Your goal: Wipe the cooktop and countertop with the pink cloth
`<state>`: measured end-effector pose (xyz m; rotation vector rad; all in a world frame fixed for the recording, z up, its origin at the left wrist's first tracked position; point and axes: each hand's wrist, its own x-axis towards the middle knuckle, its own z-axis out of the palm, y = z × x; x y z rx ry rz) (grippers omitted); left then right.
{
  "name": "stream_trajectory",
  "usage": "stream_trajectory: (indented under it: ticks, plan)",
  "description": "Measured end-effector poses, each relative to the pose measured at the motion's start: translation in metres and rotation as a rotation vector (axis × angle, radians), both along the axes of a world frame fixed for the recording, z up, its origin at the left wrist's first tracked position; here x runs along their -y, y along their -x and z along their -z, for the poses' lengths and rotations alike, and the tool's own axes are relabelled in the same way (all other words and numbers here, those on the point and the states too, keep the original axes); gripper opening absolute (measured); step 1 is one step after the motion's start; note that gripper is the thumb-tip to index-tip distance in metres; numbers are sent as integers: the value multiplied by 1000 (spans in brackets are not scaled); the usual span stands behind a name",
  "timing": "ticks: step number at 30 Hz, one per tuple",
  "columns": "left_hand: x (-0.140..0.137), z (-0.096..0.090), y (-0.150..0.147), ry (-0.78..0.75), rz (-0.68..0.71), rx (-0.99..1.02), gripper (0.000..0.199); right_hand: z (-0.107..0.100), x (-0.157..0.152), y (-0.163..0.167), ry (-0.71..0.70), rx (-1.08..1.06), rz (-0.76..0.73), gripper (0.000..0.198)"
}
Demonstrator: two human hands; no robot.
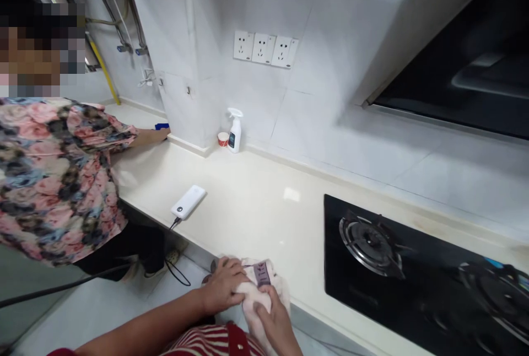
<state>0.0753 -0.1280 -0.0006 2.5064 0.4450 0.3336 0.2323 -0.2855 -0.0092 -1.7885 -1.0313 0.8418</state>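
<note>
A pale pink towel (253, 291) with a purple lettered band lies bunched at the front edge of the cream countertop (248, 201). My left hand (224, 285) rests on its left side, fingers curled over the cloth. On the lower right, my right hand (276, 320) grips a fold of it between thumb and fingers. Part of the towel hangs below the counter edge, in front of my striped clothing. What lies under the folds is hidden.
A white power bank (189, 202) with a black cable lies left on the counter. A spray bottle (235, 133) and red-white cup (223, 139) stand by the wall. The black gas stove (351, 290) is at right. Another person (58, 174) reaches across the counter at left.
</note>
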Motion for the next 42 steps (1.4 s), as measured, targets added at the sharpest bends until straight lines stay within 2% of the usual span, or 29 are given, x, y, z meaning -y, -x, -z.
stream_trajectory:
  ticks: [4, 6, 8, 10, 12, 14, 17, 19, 22, 24, 27, 30, 33, 36, 39, 42]
  plan:
    - [-6, -40, -1, 390, -277, 45, 21, -22, -25, -1, 22, -485, 38, 40]
    - [-20, -55, -13, 481, -409, 57, 27, -41, -46, -9, 5, -624, 31, 46]
    - [-42, -64, -30, 475, -481, 75, 34, -57, -69, -25, 13, -674, 20, 54]
    - [-72, -70, -44, 458, -546, 93, 40, -67, -88, -50, 35, -519, 67, 63]
    - [-104, -72, -51, 425, -616, 105, 47, -67, -98, -80, 42, -228, 201, 65]
    - [-132, -67, -46, 369, -702, 110, 52, -62, -101, -106, 37, 11, 365, 63]
    - [-156, -46, -20, 257, -801, 101, 50, -49, -100, -122, 13, 159, 485, 61]
    - [-156, -29, -2, 182, -793, 89, 41, -40, -105, -110, -53, 296, 411, 53]
    - [-146, -7, 16, 79, -697, 77, 27, -27, -126, -68, -75, 542, 147, 47]
    - [-140, 2, 20, 17, -620, 81, 23, -19, -147, -36, 58, 683, 46, 47]
    - [-143, 8, 21, -55, -514, 96, 21, -7, -180, -2, 324, 829, 37, 57]
    - [-153, 13, 23, -97, -450, 108, 22, 2, -204, 9, 433, 886, 28, 67]
    - [-159, 19, 26, -127, -429, 126, 26, 8, -208, 12, 388, 951, 0, 63]
    - [-159, 23, 29, -192, -415, 157, 35, 16, -194, 24, 285, 1008, -59, 58]
    - [-157, 23, 32, -217, -386, 163, 40, 28, -177, 41, 182, 993, -143, 58]
    - [-155, 19, 35, -202, -333, 153, 45, 41, -173, 49, 127, 952, -200, 58]
